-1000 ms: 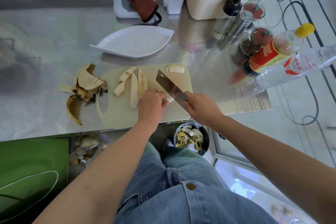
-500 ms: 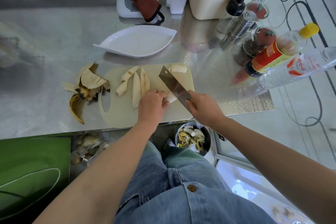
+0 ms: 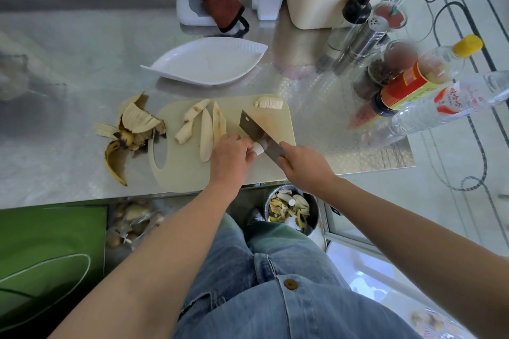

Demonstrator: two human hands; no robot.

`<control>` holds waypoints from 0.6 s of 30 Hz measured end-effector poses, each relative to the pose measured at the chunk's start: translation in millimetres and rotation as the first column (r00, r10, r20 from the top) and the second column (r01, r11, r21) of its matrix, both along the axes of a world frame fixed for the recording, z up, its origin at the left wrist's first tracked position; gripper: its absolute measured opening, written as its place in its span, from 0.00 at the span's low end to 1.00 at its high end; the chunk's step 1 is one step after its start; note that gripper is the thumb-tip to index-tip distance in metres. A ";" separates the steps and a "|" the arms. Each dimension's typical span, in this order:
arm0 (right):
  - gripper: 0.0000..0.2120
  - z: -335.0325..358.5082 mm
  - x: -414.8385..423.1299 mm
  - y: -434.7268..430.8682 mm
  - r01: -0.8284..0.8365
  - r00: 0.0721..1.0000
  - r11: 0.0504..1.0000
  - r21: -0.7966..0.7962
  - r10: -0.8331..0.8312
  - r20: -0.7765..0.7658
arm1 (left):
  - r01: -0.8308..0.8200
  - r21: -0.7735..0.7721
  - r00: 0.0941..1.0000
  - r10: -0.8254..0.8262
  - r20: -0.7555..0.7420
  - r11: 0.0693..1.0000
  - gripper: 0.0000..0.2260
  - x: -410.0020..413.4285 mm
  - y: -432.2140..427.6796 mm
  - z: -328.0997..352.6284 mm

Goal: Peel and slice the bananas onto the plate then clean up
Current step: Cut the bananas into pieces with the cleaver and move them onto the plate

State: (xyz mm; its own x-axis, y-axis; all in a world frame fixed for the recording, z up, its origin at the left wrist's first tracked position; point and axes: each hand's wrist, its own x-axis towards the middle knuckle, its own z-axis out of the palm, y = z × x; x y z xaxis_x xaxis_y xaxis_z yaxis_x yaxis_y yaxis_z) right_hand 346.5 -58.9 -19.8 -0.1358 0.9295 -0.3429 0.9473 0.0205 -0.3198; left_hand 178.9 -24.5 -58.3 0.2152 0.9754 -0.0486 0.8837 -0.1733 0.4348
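Note:
On the cream cutting board my left hand grips a short banana piece, of which only the cut end shows. My right hand holds the handle of a cleaver, whose blade stands against that cut end. Three long peeled banana strips lie on the board to the left of my left hand. A row of cut slices rests at the board's far right corner. The white leaf-shaped plate sits behind the board with nothing on it.
Banana peels lie left of the board on the steel counter. Bottles, shakers and jars crowd the right side. A cream basket and a red cloth are at the back. A bin with peels stands below the counter edge.
The cleaver blade has come down from a raised tilt onto the banana piece beside my left hand's fingers. Both hands stay at the same spot on the board.

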 end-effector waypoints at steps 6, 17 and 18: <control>0.06 -0.3 2.2 0.0 0.008 0.999 1.000 0.002 -0.008 -0.039 | 0.018 -0.002 1.000 -0.018 0.001 1.000 0.06 0.2 -0.5 2.7; 0.07 4.9 3.0 2.3 -0.006 0.999 1.000 0.008 0.006 -0.041 | 0.008 -0.006 1.000 -0.008 0.011 1.000 0.05 0.1 0.0 0.7; 0.07 4.8 2.5 2.6 -0.005 0.999 1.000 0.001 0.005 -0.034 | 0.007 -0.007 1.000 -0.006 0.013 1.000 0.05 0.1 0.1 0.5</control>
